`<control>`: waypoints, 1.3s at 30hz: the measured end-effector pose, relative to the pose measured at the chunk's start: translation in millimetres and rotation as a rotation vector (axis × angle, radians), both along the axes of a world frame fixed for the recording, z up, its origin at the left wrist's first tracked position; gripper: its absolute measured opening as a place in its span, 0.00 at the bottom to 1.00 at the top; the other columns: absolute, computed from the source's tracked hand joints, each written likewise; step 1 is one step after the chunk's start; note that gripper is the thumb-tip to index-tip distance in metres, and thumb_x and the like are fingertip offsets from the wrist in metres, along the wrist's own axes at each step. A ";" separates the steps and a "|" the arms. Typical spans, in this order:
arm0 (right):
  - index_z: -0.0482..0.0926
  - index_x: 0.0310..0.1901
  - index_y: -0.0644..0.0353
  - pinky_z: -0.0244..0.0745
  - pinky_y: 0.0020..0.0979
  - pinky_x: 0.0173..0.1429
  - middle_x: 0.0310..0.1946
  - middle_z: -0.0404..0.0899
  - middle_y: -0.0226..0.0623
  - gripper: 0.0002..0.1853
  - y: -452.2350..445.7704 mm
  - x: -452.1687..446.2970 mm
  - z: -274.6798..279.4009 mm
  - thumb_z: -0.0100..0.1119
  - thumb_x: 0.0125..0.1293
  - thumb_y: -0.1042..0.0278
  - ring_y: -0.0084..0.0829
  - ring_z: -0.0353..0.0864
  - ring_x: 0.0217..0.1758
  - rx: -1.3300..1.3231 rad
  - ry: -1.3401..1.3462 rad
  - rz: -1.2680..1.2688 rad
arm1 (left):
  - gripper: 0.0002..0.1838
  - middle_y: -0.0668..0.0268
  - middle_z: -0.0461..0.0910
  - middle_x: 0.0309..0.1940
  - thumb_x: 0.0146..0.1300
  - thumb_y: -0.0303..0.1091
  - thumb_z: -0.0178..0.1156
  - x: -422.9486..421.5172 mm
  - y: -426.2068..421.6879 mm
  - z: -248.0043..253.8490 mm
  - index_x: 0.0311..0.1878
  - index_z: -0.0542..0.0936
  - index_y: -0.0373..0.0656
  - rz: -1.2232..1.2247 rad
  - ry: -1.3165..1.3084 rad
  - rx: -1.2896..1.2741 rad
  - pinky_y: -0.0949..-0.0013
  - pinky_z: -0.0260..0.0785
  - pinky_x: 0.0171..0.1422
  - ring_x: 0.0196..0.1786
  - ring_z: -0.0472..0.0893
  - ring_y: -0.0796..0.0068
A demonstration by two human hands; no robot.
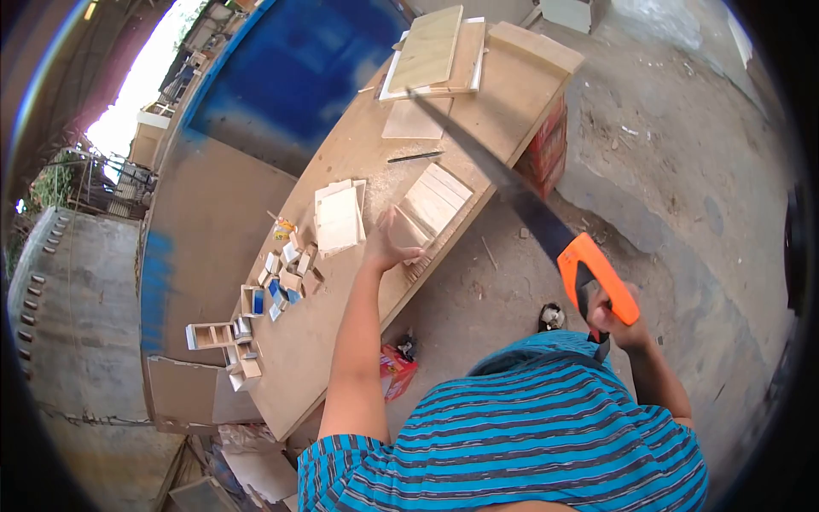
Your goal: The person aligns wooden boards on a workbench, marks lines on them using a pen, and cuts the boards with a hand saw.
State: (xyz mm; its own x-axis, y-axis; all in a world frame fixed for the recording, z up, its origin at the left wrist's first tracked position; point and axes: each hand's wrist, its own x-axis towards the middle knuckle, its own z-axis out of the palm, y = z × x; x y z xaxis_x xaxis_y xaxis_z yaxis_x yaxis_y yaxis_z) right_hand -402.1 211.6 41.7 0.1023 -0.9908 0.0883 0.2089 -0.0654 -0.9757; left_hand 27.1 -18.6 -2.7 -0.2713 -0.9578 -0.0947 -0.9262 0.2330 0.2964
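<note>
My right hand [616,317] is wrapped round the orange handle of a handsaw [529,209]. Its long dark blade points up and to the left, raised and apart from the wood. On the workbench [341,282], my left hand [392,243] grips the near end of a wooden piece [412,225], thumb and fingers on either side. Pale wooden boards [438,198] lie against the far side of that piece, near the bench edge. Left of my hand, thin rectangular panels [338,218] are stacked. A dark, slim pencil-like stick [415,157] rests farther up the bench.
Several small wood offcuts [290,271] and little wooden frames [209,335] cover the bench's left side. Larger sheets [426,47] are piled at its far end. A red crate [546,149] stands under the bench, and a red box [397,373] sits on the floor.
</note>
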 end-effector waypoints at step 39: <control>0.70 0.28 0.61 0.57 0.22 0.23 0.19 0.68 0.26 0.17 46.5 76.1 1.4 0.66 0.64 0.61 0.17 0.64 0.19 0.120 0.026 -0.656 | 0.41 0.71 0.43 0.80 0.63 0.35 0.53 -62.9 -121.5 40.3 0.77 0.51 0.76 -1.403 -0.699 -0.426 0.48 0.34 0.82 0.82 0.40 0.65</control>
